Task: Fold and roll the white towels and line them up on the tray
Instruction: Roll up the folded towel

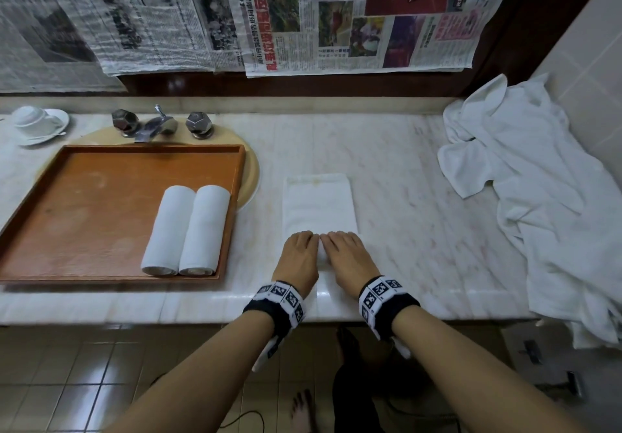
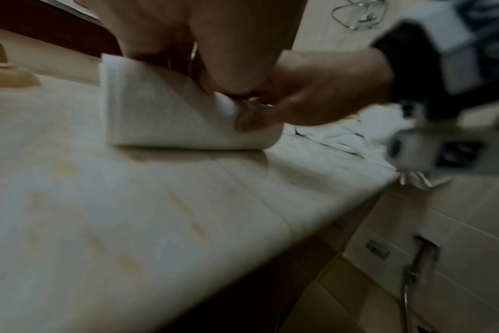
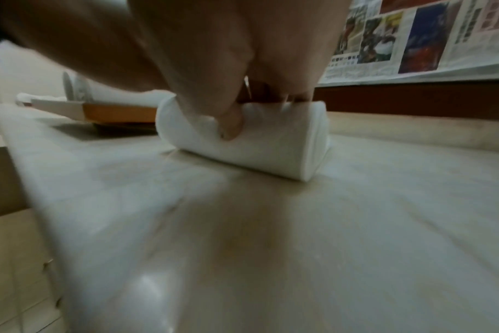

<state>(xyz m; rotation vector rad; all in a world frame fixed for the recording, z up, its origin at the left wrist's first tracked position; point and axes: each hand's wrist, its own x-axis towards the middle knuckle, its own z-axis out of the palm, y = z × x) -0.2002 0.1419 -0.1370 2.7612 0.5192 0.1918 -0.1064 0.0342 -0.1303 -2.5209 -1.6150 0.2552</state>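
A folded white towel (image 1: pixel 318 202) lies on the marble counter (image 1: pixel 420 197), its near end wound into a roll (image 3: pixel 259 144) under both hands. My left hand (image 1: pixel 299 251) and right hand (image 1: pixel 343 251) sit side by side on that roll, fingers curled over the top and thumbs tucked against its near side. The wrist views show the same roll (image 2: pixel 185 126) gripped from each side. Two finished rolled towels (image 1: pixel 186 230) lie side by side at the right end of the brown wooden tray (image 1: pixel 84 210).
A heap of loose white towels (image 1: pixel 538 190) covers the counter's right end and hangs over its edge. Behind the tray stand the chrome tap (image 1: pixel 158 126) and a cup on a saucer (image 1: pixel 37 124). Newspapers (image 1: pixel 303 18) hang on the back wall.
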